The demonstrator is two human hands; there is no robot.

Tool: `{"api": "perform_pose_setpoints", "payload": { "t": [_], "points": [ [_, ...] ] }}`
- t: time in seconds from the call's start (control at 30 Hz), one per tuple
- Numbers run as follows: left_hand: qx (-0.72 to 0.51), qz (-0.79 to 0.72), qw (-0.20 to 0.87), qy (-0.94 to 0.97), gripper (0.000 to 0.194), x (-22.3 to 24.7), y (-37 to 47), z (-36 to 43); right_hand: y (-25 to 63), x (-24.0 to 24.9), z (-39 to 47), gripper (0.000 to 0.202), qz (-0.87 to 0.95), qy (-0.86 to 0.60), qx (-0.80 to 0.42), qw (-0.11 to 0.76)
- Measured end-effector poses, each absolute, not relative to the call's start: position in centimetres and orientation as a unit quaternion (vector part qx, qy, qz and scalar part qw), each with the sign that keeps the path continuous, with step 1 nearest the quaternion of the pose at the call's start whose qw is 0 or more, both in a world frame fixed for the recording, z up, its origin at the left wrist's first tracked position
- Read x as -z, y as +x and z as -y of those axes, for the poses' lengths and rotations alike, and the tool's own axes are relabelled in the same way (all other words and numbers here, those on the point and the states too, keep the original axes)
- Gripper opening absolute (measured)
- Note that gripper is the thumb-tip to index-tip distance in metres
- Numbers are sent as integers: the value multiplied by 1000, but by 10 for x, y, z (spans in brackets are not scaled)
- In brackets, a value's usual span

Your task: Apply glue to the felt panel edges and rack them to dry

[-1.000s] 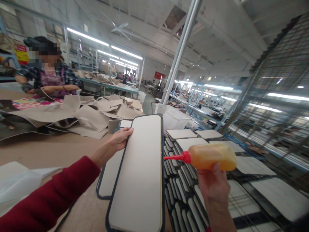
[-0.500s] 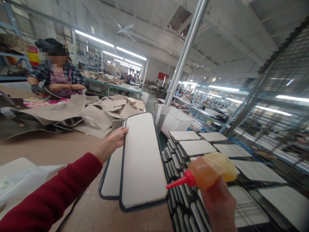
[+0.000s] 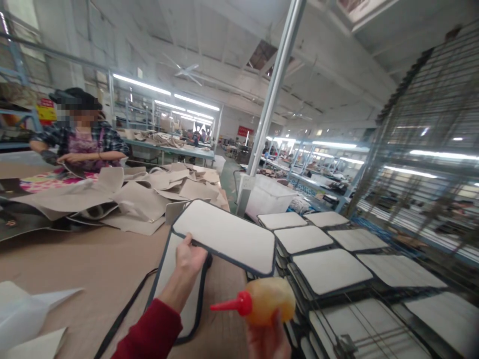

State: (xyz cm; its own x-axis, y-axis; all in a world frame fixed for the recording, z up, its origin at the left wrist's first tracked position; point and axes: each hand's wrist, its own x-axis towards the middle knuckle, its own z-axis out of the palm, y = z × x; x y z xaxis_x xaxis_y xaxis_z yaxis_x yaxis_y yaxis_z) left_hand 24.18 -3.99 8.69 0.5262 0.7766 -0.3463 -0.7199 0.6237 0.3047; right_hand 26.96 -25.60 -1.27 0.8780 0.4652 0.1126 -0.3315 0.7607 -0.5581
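Observation:
My left hand (image 3: 190, 260) grips the lower left edge of a white panel with dark edging (image 3: 228, 233), thumb on its top face. The panel is raised and slants down to the right. A second similar panel (image 3: 168, 271) lies under it on the brown table (image 3: 112, 254). My right hand (image 3: 267, 339) is wrapped round a squeeze bottle of amber liquid (image 3: 272, 299). Its red nozzle (image 3: 226, 305) points left, below the raised panel and apart from it.
Beige cut pieces (image 3: 138, 197) are heaped at the back left, with a person (image 3: 84, 139) behind them. White sheets lie at the left front. More white panels (image 3: 331, 271) stand on a rack to the right. A metal post (image 3: 264, 117) rises beyond the table.
The held panel has turned from nearly upright to lying crosswise. My left hand has shifted down and right with it. The bottle in my right hand has moved left and down.

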Motion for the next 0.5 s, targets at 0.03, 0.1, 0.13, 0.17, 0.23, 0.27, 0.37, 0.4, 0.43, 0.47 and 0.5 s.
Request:
{"api": "perform_pose_setpoints", "payload": {
  "t": [0.03, 0.1, 0.13, 0.17, 0.23, 0.27, 0.37, 0.4, 0.43, 0.47, 0.5],
  "points": [
    [-417, -223, 879, 58, 37, -85, 243, 49, 267, 7, 248, 25, 106, -262, -207, 937],
    [-394, -210, 893, 57, 40, -81, 244, 65, 265, -8, 236, 26, 68, -239, -197, 949],
    [-382, -202, 900, 56, 41, -79, 243, 72, 267, -14, 233, 27, 59, -231, -195, 951],
    [-370, -192, 907, 55, 43, -77, 242, 77, 269, -20, 232, 28, 57, -226, -196, 953],
    [-342, -168, 923, 59, 45, -72, 239, 84, 275, -28, 233, 29, 60, -223, -198, 953],
    [-323, -151, 932, 67, 46, -69, 236, 86, 278, -30, 235, 28, 61, -225, -191, 953],
    [-249, -96, 958, 108, 45, -53, 220, 90, 288, -36, 242, 23, 71, -235, -160, 956],
    [-226, -82, 962, 126, 43, -45, 213, 90, 292, -37, 245, 23, 76, -238, -151, 956],
    [-206, -78, 964, 149, 42, -37, 204, 88, 296, -38, 248, 23, 80, -240, -145, 957],
    [-189, -87, 961, 181, 40, -30, 196, 85, 300, -39, 252, 24, 84, -242, -140, 956],
    [-169, -111, 953, 224, 37, -25, 188, 80, 304, -39, 256, 24, 86, -244, -136, 956]
  ]
}}
